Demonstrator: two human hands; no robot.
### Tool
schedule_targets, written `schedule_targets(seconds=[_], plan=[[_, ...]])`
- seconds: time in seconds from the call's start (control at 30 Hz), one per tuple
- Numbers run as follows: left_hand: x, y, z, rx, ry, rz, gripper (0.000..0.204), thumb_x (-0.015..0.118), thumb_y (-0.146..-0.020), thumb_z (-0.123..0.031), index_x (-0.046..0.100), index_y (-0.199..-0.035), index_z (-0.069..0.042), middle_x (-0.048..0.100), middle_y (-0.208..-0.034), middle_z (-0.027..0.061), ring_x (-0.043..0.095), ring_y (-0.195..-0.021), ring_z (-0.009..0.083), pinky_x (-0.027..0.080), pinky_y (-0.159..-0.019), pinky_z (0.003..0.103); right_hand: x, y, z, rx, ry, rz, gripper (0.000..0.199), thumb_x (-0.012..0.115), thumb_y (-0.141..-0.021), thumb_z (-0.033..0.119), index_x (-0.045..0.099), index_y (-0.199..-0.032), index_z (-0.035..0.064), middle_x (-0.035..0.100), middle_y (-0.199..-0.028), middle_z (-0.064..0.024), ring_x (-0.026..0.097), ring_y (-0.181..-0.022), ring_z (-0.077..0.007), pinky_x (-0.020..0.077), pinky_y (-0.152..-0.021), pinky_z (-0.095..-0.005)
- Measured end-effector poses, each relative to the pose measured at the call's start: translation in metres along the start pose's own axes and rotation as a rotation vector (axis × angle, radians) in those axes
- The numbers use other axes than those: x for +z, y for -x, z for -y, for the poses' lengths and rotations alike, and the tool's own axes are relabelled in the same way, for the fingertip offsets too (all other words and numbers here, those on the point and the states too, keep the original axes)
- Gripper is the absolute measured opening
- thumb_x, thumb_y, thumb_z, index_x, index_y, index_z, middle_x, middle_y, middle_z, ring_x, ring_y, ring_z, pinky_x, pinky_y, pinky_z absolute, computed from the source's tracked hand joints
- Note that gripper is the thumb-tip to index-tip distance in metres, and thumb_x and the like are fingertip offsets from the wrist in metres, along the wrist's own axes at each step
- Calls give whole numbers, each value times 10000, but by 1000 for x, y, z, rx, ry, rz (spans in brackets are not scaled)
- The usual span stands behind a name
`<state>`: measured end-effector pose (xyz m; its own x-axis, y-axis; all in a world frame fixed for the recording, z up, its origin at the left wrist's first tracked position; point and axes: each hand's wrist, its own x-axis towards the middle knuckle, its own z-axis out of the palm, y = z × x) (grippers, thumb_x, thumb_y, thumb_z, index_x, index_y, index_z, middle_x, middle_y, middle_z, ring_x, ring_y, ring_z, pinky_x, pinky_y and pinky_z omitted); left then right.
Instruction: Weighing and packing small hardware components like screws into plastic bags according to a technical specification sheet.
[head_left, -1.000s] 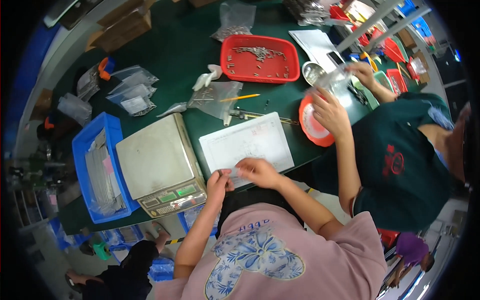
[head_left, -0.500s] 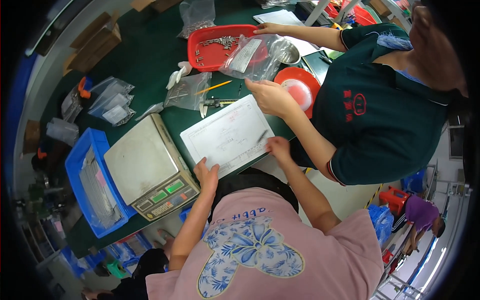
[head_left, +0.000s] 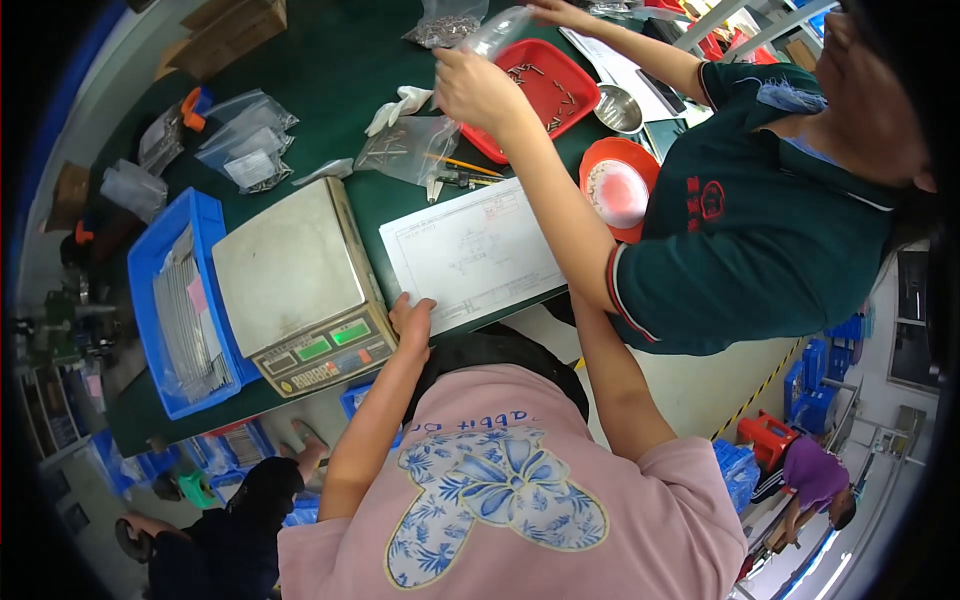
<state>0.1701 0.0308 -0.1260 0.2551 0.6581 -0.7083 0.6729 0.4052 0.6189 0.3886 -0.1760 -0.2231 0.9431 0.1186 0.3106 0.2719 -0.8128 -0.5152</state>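
A white sheet with a printed drawing [head_left: 465,265] lies near the table's front edge. My left hand [head_left: 412,322] grips its near left corner, thumb and fingers closed at the edge. My right forearm [head_left: 625,385] reaches toward the sheet's right side, but a co-worker's arm covers that hand. The co-worker's hand [head_left: 480,90] reaches across above the sheet, beside a clear plastic bag [head_left: 497,35]. Under that arm is a red tray [head_left: 575,65] with small metal pins. A caliper [head_left: 435,188] and a yellow pencil [head_left: 465,163] lie past the sheet's far edge.
A weighing scale [head_left: 290,250] stands left of the sheet, with a blue bin [head_left: 145,300] of bagged parts beyond it. Clear bags [head_left: 250,140] lie farther back. At right are a red bowl [head_left: 620,165] and a metal bowl [head_left: 618,108]. The co-worker [head_left: 760,230] stands close on the right.
The co-worker's arm has swung across the sheet and hides my right hand. The plastic bag has moved to the tray's far left side, and the tray has shifted right. A different drawing shows on the sheet.
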Motion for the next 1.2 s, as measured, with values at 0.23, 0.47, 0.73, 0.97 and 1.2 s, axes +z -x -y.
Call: schedule_targets(seconds=[0.23, 0.47, 0.73, 0.97, 1.2], plan=[[21, 12, -14, 39, 0, 97, 664, 571, -650, -201, 315, -1227, 7, 248, -1243, 213, 270, -1141, 330, 255, -945, 346, -16, -11, -20, -326, 465, -400, 141, 544, -752, 172, 534, -704, 39, 564, -719, -61, 507, -714, -146, 427, -614, -238], [23, 18, -18, 359, -202, 206, 614, 600, -661, -195, 361, -1173, 45, 330, -1200, 222, 302, -1137, 321, 249, -959, 343, -29, 16, 52, 443, -605, 220, 159, 528, -764, 167, 555, -787, 12, 522, -661, -31, 468, -577, -122, 370, -537, -249], [45, -60, -113, -9, 543, 370, 508, 615, -693, -145, 386, -1124, -6, 503, -924, 83, 476, -895, 190, 368, -801, 392, -35, 8, 165, 534, -1034, 878, 100, 511, -799, 154, 551, -796, 62, 483, -612, 19, 431, -512, -53, 341, -469, -185], [87, -102, -127, 185, 737, -74, 392, 600, -696, -61, 409, -1028, 20, 551, -841, 109, 535, -706, 167, 439, -623, 285, -20, 0, 172, 457, -1061, 837, 131, 501, -829, 184, 518, -840, 55, 468, -666, 22, 424, -543, -53, 337, -483, -170], [55, -109, -91, 346, 472, -213, 185, 480, -820, -119, 481, -916, 40, 579, -663, 90, 528, -506, 127, 423, -486, 236, 5, -14, 208, 258, -966, 829, 110, 511, -820, 169, 524, -812, 59, 469, -647, 37, 407, -539, -49, 338, -482, -176]])
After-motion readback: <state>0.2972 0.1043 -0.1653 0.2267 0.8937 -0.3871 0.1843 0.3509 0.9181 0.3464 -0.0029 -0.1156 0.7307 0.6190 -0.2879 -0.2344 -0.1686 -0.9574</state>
